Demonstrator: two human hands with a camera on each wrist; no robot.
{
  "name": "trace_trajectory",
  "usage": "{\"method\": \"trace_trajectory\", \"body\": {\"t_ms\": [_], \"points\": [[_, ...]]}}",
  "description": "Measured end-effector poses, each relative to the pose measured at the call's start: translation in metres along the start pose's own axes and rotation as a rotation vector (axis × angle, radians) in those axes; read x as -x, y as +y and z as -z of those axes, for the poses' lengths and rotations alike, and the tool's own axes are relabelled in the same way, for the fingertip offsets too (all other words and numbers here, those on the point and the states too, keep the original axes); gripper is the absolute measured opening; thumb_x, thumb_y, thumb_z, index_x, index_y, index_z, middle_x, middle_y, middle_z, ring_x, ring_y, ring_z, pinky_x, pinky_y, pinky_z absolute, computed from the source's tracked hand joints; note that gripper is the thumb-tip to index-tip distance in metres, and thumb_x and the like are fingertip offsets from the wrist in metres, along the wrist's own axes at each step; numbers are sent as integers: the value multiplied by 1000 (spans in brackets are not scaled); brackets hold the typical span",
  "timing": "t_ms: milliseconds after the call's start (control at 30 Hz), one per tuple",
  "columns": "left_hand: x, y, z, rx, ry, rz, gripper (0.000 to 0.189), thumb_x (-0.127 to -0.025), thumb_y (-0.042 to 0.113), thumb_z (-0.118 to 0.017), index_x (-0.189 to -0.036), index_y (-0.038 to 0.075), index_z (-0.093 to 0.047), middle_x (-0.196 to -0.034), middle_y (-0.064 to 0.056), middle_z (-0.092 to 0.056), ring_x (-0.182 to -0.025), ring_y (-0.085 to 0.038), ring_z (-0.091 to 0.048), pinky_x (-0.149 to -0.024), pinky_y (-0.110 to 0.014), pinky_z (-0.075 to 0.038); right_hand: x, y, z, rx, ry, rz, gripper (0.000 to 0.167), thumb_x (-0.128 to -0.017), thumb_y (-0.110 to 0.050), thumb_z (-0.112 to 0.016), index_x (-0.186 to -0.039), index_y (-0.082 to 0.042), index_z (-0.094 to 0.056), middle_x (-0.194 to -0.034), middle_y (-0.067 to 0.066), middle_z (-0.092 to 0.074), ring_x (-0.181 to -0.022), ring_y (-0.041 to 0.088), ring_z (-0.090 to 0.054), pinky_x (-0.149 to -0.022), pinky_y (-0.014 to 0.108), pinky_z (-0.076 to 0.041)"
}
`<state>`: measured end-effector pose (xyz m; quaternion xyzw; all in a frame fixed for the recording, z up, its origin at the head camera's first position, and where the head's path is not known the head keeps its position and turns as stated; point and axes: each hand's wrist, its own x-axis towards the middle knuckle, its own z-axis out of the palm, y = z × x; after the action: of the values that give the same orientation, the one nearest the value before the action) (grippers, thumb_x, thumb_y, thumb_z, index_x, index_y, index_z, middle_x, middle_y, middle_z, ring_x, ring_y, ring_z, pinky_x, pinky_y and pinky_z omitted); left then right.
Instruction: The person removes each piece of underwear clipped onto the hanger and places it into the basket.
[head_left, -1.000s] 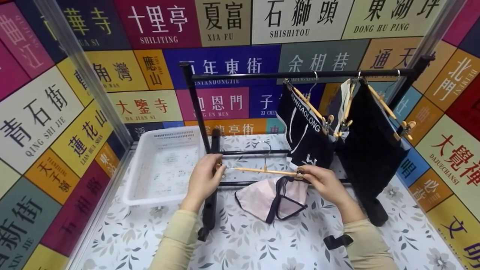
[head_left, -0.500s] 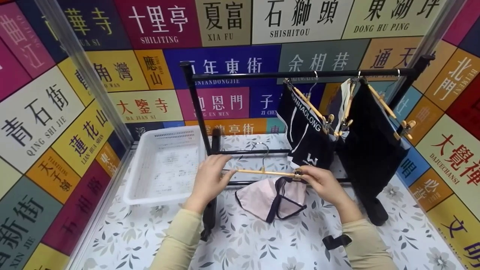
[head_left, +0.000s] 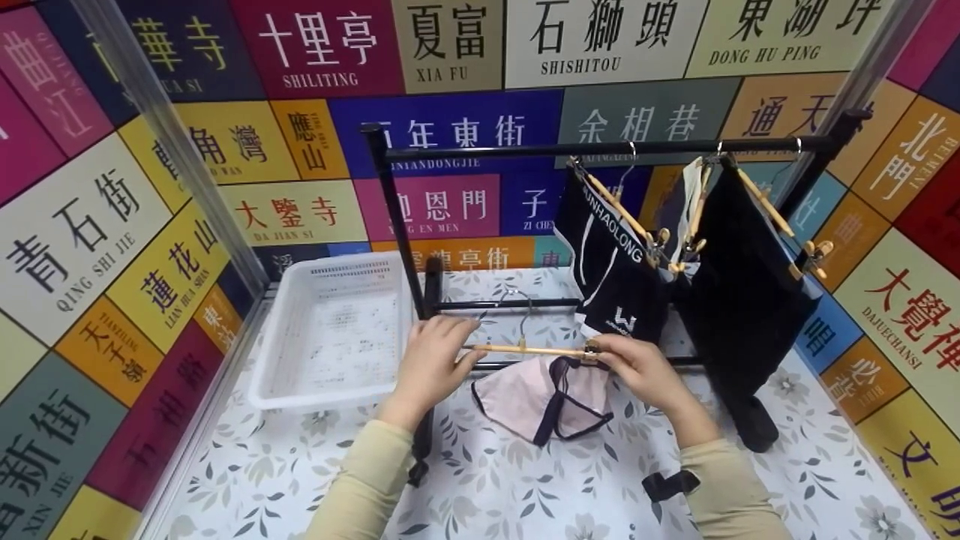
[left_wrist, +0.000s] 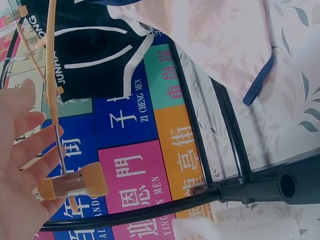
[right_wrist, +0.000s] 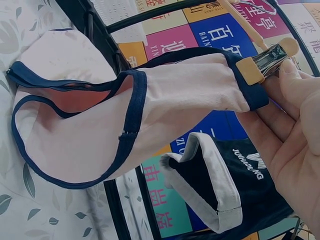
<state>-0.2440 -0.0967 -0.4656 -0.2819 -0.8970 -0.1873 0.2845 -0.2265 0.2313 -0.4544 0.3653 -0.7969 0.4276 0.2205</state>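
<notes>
- Currently the pale pink briefs point(head_left: 517, 397) hang in front of the rack point(head_left: 480, 152), between its posts, clipped at one dark-edged corner only; if that corner slides out, they would probably drop onto the table point(head_left: 555, 495) at the rack's near side.
- The right hand point(head_left: 649, 375) pinches the right clip point(right_wrist: 250, 71), thumb against its wooden lever. A harder squeeze could spread the jaws and free the waistband.
- The left hand point(head_left: 435, 360) has its fingers curled loosely about the hanger point(head_left: 540, 350), close to the rack's left post. With so slack a hold, that end might dip or twist.
- No cloth shows in the left clip point(left_wrist: 92, 180), so the load sits on one side; letting go with the left hand would likely tip the hanger in front of the rack.
- The hook point(head_left: 524, 321) stands up before the rack's lower bar point(head_left: 555, 304); a careless lift could catch it there.
- Black shorts point(head_left: 611, 262) hang from the rack's rail, just behind the right hand; swinging that way may bump them.
- The basket point(head_left: 330, 399) stands outside the rack's left post, so a wide left elbow might nudge it.
</notes>
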Motion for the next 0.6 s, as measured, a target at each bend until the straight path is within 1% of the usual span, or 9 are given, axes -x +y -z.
{"method": "trace_trajectory", "body": {"t_ms": [133,233,433,600], "points": [[1,2,-1,-25,-8,-17,37,-90,30,-72,-122,12,-66,-116,-5,-68,-109,-26,-58,-93,-48,-39,-1,-2,-1,-15,-10,-11,22,-79,22,-64,-98,10,-68,-92,19,-70,-86,19,-65,-84,10,-44],[1,2,-3,-31,1,-25,35,-89,29,-73,-119,13,-67,-113,-3,-69,-107,-26,-59,-92,-48,-39,-1,-1,-2,-10,-7,-3,23,-79,23,-64,-98,11,-68,-93,20,-70,-86,19,-66,-85,10,-44],[2,0,-8,-35,31,-29,27,-88,27,-74,-112,15,-71,-103,0,-71,-100,-24,-60,-88,-47,-40,-1,0,-3,-2,-8,1,24,-78,23,-64,-99,10,-68,-93,19,-71,-87,19,-66,-85,9,-44],[2,0,-10,-33,70,-34,16,-88,25,-75,-101,17,-74,-94,2,-73,-91,-22,-60,-83,-46,-39,-1,-1,-4,-13,-15,-12,24,-79,22,-64,-100,10,-68,-93,18,-71,-86,18,-66,-84,9,-45]]}}
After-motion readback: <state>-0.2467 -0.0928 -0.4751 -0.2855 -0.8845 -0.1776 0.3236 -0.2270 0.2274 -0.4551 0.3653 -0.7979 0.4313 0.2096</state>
